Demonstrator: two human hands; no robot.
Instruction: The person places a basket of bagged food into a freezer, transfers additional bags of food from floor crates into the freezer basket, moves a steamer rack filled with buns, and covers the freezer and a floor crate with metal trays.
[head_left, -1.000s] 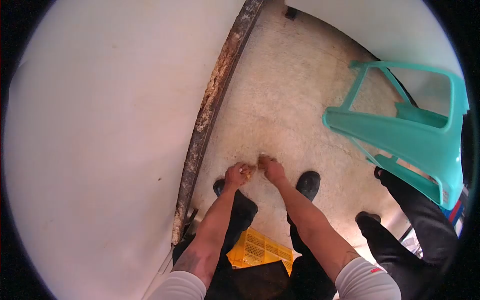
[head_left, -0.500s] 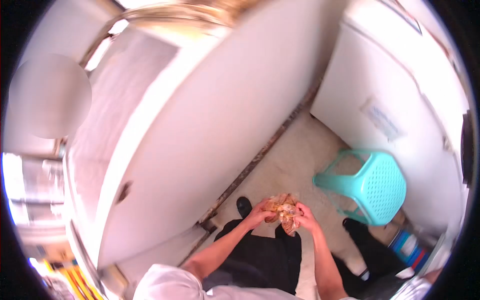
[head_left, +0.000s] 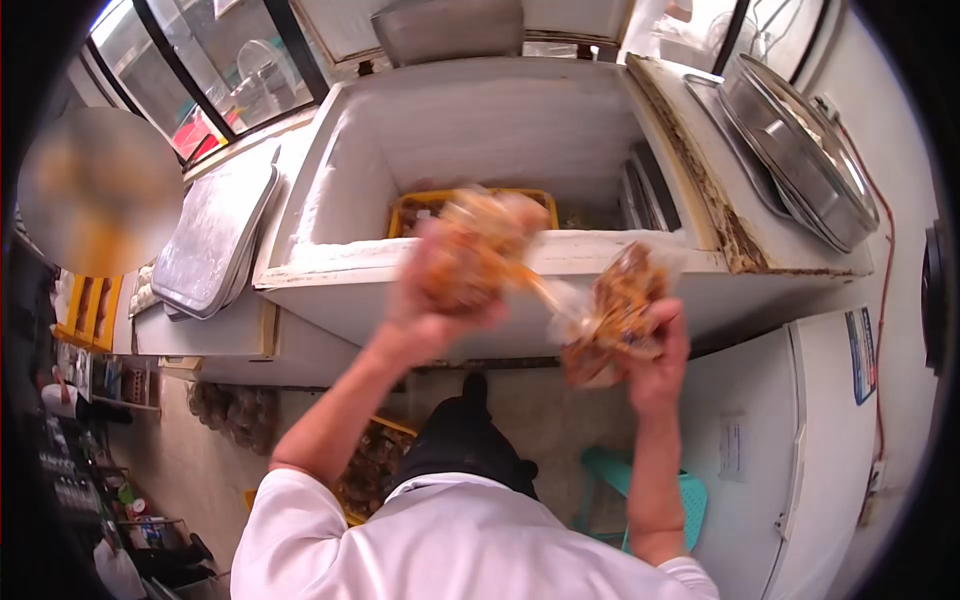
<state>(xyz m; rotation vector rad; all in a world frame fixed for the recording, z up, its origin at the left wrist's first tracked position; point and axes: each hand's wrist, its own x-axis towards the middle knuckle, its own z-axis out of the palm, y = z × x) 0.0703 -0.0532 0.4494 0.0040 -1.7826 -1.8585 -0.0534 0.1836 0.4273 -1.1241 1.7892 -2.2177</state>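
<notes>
My left hand (head_left: 425, 325) is closed around a clear plastic bag of orange-brown food (head_left: 465, 265), blurred by motion, over the front rim of an open chest freezer (head_left: 340, 262). In my right hand (head_left: 658, 365) is a second clear bag of reddish-brown food (head_left: 625, 305), held in front of the same rim. Between the two bags stretches a twisted piece of clear plastic, and I cannot tell whether it joins them. Inside the freezer, a yellow crate (head_left: 545, 197) with bagged contents sits partly hidden behind the left bag.
Metal trays (head_left: 215, 235) are stacked left of the freezer, and large round metal pans (head_left: 800, 150) stand on its right. Below, a yellow crate of brown items (head_left: 375, 460) and dark bags (head_left: 235, 415) lie on the floor. A teal stool (head_left: 690, 505) stands by a white cabinet (head_left: 745, 440).
My hands have risen from low near the floor, where they were close together on the bagged food, and have moved apart. My view has turned to the open freezer.
</notes>
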